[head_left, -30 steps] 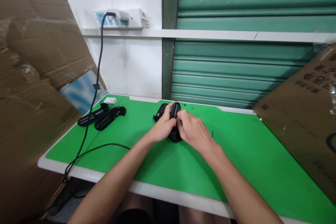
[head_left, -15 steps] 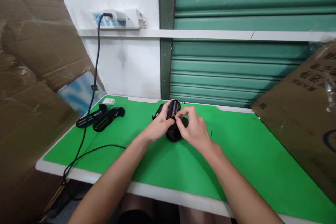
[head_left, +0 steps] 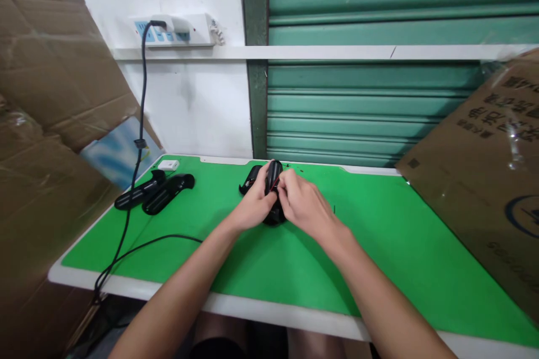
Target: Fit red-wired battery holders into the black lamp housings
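My left hand [head_left: 256,200] is closed around a glossy black plastic housing [head_left: 274,215], held above the green tabletop near its far edge. Pressed against the housing's right side, my right hand [head_left: 300,195] pinches a thin red wire [head_left: 275,183] between thumb and fingertips. The wire's ends are hidden by my fingers. Just behind my left hand lies another black plastic part [head_left: 250,178], with a bit of red showing inside it. What is inside the held housing cannot be made out.
Two curved black shells [head_left: 168,193] lie at the table's left, beside a small white box [head_left: 168,165]. A black power cord [head_left: 143,95] hangs from the wall outlet strip [head_left: 173,30] across the table. Cardboard [head_left: 475,179] stands at right, more cardboard [head_left: 46,95] at left.
My right hand has turned and closed in against the housing, drawing the red wire lower along it. My left hand keeps its hold. The whole view has shifted slightly.
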Motion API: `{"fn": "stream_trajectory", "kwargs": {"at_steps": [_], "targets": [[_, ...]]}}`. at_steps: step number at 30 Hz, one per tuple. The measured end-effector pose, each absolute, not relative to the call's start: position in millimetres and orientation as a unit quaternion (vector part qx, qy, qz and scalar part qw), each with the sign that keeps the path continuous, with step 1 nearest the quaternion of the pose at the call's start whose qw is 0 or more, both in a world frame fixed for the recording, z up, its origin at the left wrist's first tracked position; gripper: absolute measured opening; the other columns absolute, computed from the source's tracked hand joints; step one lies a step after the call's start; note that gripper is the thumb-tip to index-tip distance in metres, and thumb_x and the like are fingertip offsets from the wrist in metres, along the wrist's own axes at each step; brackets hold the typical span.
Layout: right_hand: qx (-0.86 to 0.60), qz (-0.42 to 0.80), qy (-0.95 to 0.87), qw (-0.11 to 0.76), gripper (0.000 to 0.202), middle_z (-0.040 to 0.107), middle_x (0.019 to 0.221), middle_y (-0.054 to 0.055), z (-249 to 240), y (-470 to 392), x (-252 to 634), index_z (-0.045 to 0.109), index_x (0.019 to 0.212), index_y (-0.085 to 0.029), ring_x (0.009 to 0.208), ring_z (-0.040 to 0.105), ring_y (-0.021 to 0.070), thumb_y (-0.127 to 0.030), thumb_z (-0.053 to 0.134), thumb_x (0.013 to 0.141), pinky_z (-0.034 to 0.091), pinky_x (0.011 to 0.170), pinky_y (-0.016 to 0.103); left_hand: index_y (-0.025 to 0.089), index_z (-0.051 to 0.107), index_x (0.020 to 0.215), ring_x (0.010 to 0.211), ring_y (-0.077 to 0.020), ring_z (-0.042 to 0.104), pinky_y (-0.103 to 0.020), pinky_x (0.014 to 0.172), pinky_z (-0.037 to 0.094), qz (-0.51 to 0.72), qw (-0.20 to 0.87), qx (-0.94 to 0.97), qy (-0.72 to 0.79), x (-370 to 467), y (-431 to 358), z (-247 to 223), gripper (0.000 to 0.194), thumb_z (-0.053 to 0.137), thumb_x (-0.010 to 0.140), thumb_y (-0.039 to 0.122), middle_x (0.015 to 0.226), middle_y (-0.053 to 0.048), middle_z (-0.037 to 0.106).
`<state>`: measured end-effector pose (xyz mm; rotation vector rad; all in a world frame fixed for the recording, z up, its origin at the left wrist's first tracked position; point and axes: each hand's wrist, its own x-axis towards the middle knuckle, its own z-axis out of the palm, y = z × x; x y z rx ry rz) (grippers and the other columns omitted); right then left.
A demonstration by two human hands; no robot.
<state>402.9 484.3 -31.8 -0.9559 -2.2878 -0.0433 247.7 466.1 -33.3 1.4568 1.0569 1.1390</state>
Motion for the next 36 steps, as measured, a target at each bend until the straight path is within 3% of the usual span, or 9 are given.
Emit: {"fn": "stream_trajectory", "kwargs": {"at_steps": [6,10,12,16,20,31,36], "targets": [[-0.331,-0.058,-0.886,0.32,0.008,0.059,0.078,0.003,-30,485,405,0.043,0.089,-0.019,0.069,0.052,0.0144,-0.012,0.042,0.093,0.036,0.065,0.024,0.009,0.019,0.157,0.152,-0.0239,0.029,-0.038,0.13,0.019,0.453,0.436,0.643,0.438,247,468,-39,0.079,0.048,0.085,0.02,0.148,-0.015,0.047],[-0.31,-0.1,-0.882,0.341,0.011,0.058,0.075,0.003,-30,486,405,0.042,0.087,-0.02,0.068,0.053,0.0144,-0.01,0.042,0.092,0.037,0.064,0.024,0.008,0.016,0.157,0.154,-0.0243,0.023,-0.037,0.131,0.012,0.445,0.416,0.659,0.442,245,469,-40,0.083,0.051,0.083,0.02,0.159,-0.016,0.034],[-0.304,-0.086,-0.88,0.355,0.011,0.057,0.075,0.002,-31,486,405,0.041,0.088,-0.02,0.066,0.053,0.0137,-0.011,0.043,0.092,0.037,0.061,0.024,0.009,0.016,0.157,0.153,-0.0252,0.026,-0.038,0.13,0.016,0.442,0.445,0.648,0.432,243,469,-36,0.086,0.054,0.081,0.02,0.159,-0.015,0.037],[-0.3,0.024,-0.841,0.45,0.012,0.062,0.086,0.0,-35,486,403,0.043,0.101,-0.021,0.076,0.062,0.0105,-0.016,0.051,0.094,0.047,0.069,0.02,0.018,0.031,0.152,0.133,-0.0272,0.05,-0.041,0.118,0.037,0.469,0.563,0.552,0.399,242,466,-26,0.081,0.059,0.076,0.021,0.142,-0.01,0.055],[-0.304,0.109,-0.794,0.515,0.024,0.065,0.091,-0.001,-39,485,399,0.042,0.108,-0.022,0.08,0.065,0.0072,-0.018,0.059,0.091,0.052,0.077,0.018,0.02,0.041,0.144,0.121,-0.0244,0.057,-0.037,0.108,0.043,0.494,0.606,0.491,0.385,243,463,-21,0.076,0.064,0.071,0.021,0.132,-0.008,0.061],[-0.328,0.046,-0.853,0.404,0.008,0.062,0.084,0.002,-36,487,406,0.041,0.097,-0.021,0.073,0.062,0.0126,-0.017,0.047,0.093,0.045,0.065,0.022,0.014,0.015,0.158,0.148,-0.0247,0.035,-0.041,0.128,0.026,0.441,0.47,0.641,0.416,241,465,-31,0.081,0.05,0.085,0.02,0.153,-0.012,0.045],[-0.335,0.058,-0.846,0.411,0.006,0.063,0.087,0.003,-38,486,405,0.042,0.097,-0.021,0.075,0.063,0.0131,-0.02,0.046,0.094,0.045,0.066,0.022,0.011,0.013,0.157,0.151,-0.0232,0.03,-0.037,0.129,0.022,0.443,0.431,0.669,0.413,243,465,-33,0.078,0.047,0.088,0.021,0.155,-0.014,0.04]]}}
